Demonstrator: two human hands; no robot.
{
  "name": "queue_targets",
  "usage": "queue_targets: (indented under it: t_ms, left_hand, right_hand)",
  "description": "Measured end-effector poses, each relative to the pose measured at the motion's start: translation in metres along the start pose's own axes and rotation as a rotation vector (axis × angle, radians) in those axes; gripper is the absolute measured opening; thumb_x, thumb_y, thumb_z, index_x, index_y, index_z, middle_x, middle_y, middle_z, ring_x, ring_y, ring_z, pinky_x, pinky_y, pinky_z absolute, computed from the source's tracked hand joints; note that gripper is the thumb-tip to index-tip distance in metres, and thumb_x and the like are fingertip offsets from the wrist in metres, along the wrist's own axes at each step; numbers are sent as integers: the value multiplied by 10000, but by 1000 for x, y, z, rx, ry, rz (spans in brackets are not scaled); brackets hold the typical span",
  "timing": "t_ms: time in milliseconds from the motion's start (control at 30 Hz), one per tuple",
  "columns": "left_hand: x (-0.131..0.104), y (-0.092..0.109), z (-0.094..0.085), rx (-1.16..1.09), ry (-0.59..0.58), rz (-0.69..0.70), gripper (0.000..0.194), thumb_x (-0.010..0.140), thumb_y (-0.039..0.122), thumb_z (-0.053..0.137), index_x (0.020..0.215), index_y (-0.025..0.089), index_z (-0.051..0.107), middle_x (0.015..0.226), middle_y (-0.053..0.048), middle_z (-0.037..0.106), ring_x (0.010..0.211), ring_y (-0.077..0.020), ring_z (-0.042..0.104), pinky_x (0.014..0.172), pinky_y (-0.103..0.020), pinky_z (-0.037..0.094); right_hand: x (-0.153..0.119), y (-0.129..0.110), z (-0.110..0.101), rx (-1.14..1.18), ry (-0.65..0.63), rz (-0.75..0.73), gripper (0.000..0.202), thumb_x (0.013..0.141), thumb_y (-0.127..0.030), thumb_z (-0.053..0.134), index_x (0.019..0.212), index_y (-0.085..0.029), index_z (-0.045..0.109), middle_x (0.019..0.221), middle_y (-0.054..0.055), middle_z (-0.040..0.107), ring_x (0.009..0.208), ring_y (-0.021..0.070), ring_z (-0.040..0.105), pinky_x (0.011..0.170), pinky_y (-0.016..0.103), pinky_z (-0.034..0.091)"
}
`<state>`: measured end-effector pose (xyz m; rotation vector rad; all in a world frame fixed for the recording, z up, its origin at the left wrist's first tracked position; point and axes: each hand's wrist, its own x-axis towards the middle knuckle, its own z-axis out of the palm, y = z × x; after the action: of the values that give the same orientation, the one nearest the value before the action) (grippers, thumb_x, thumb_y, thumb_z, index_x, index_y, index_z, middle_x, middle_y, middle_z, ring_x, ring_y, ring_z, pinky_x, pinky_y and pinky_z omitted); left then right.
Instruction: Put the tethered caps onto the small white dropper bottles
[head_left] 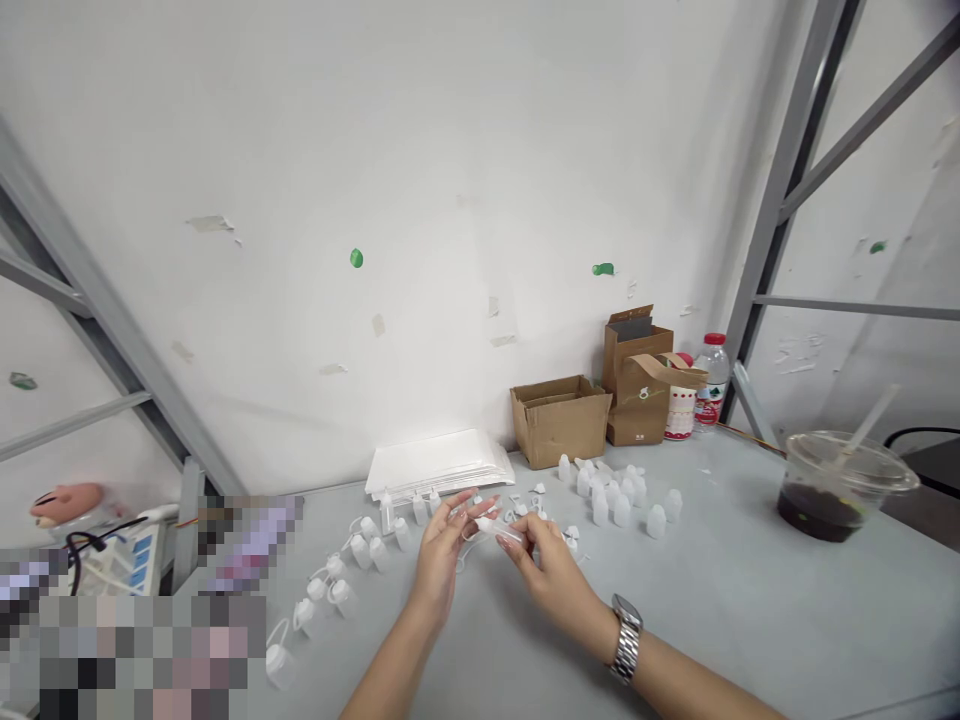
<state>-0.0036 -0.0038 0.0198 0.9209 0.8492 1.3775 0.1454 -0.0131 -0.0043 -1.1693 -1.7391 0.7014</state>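
Note:
Between my hands a small translucent plastic bottle (501, 530) lies tilted over the grey table (480, 640). My right hand (544, 555) pinches its right end and wears a metal watch on the wrist. At the bottle's left end is my left hand (450, 540), fingers spread and palm partly up, its fingertips near the white tip. A thin looped strap (463, 558) hangs below. Several capped bottles (360, 550) with straps stand to the left. To the right stand several bottles (621, 508), and small white caps (538, 490) lie behind my hands.
White flat sheets (435, 462) are stacked against the wall. An open cardboard box (562, 430), a brown paper bag (637, 400) and a red-capped bottle (710, 385) stand at the back right. A plastic cup of dark liquid (825, 500) is at the right, a power strip (124, 560) far left.

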Motion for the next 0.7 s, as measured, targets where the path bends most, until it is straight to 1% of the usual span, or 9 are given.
queue_targets:
  t_ms: [167,367,567,700]
  left_hand:
    - [0,1,0,27,-4,-12,316,696,360,624,950,176,578,996,-123,692,945,-246,610,882,-383,356]
    - [1,-4,-1,-2,-21,-68,318,678,343,651,938,164,607,984,-127,693,940,-252,609,896,-394,350]
    - [3,-4,-1,-177,-19,-42,263,716,256,630,963,167,609,1074,-116,661,1010,-243,587,934,-381,353]
    - [5,-4,-4,-257,-20,-87,219,747,193,583,961,161,611,1063,-110,667,1013,-228,590,925,-360,377]
  right_hand:
    - [-1,0,-1,0,-15,19,226,849,-399,439,727,-215,486,713,22,569,718,207,471,674,328,381]
    - [0,3,1,2,-13,2,222,855,-399,439,750,-216,507,727,23,586,723,207,478,678,326,379]
    - [3,3,-1,-5,27,4,210,852,-395,442,755,-219,505,675,13,561,704,206,469,668,323,373]
    - [3,1,-1,-7,2,3,210,851,-394,445,749,-216,495,705,19,567,726,208,471,678,318,374]
